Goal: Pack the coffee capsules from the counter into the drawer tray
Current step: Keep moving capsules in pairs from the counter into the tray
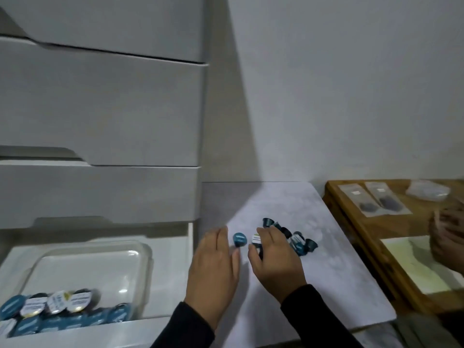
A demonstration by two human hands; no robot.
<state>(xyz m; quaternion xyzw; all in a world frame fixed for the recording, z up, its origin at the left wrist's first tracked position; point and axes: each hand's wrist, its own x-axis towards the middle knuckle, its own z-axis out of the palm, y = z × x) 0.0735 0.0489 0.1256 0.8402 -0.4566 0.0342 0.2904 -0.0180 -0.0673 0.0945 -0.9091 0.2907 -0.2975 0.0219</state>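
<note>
Reaching over the bench [301, 285], the left hand [213, 270], grip relaxed and empty, lies just left of a blue capsule [239, 238], while the right hand [273, 262] pinches a white-topped capsule [256, 239].

The capsules in the tray [62, 307] were motion-blurred and cut off by the left edge, their lid print unreadable. The right hand [273, 259] covered part of the capsule pile [296, 237]. Another hand [449, 234] was cropped at the right edge.
</note>
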